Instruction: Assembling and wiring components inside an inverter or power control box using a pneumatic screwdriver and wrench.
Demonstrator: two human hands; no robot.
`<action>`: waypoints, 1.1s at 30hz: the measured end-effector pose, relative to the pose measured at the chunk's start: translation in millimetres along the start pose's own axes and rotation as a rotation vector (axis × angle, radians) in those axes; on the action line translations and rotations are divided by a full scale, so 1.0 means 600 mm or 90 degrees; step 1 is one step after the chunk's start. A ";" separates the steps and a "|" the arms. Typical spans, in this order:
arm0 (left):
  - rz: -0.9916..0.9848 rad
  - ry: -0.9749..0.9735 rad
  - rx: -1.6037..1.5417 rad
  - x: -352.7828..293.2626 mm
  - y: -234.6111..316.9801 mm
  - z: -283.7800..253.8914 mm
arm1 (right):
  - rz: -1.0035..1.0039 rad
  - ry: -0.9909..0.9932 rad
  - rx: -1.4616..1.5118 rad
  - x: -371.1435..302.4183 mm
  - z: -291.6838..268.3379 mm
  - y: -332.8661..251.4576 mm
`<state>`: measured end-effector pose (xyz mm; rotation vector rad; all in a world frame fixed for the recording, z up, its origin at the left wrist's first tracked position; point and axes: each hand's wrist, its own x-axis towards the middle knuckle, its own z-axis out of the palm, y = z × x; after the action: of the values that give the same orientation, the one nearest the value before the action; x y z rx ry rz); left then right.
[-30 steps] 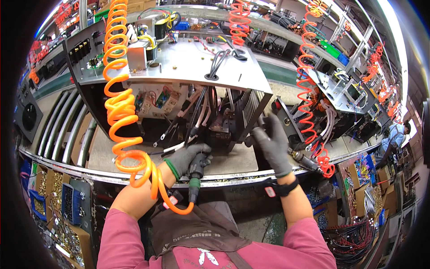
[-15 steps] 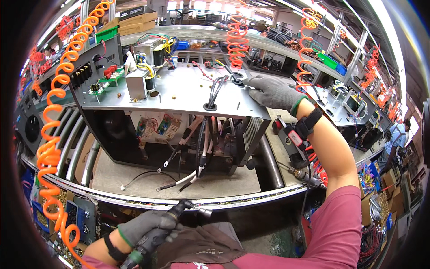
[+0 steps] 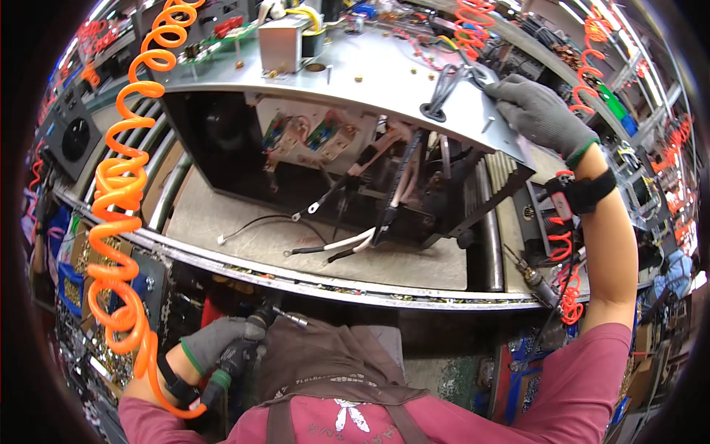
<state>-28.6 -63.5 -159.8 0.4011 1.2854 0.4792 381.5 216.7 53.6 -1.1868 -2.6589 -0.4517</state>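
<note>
In my gloved left hand (image 3: 222,344), low at the left, is a black air ratchet wrench (image 3: 235,361) with a socket (image 3: 290,318) on its head. An orange coiled air hose (image 3: 118,255) runs down to the tool's end. My gloved right hand (image 3: 543,115) rests on the far right edge of a machine chassis, fingers stretched on its silver top panel (image 3: 384,66). Grey cables (image 3: 444,89) pass through a grommet beside those fingers. Below the panel, black and white cables (image 3: 353,243) with ring lugs hang from the open front. A metal box (image 3: 282,48) stands on the panel.
The chassis sits on a pale board (image 3: 222,222) over a roller conveyor (image 3: 487,222), with a metal rail (image 3: 355,294) in front. Another tool (image 3: 536,283) lies at the right. Bins of small parts (image 3: 70,285) stand lower left. More orange hoses (image 3: 588,63) hang behind.
The view has shifted, so the chassis sits higher and further right in the picture. My left hand has drawn the wrench slightly back left; my right hand remains at the panel's edge.
</note>
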 end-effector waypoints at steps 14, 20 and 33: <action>0.295 -0.103 0.618 -0.060 0.055 -0.061 | -0.017 0.045 -0.001 0.005 0.030 0.012; 0.109 0.076 0.446 -0.069 0.084 -0.046 | 0.033 0.142 0.079 -0.009 0.059 0.002; -0.108 0.059 0.564 -0.070 0.111 -0.057 | 0.093 0.119 0.139 -0.014 0.064 0.023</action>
<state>-78.4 -30.2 -98.5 1.0009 1.5640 -0.2512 395.3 233.2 17.9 -1.1966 -2.3732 -0.2281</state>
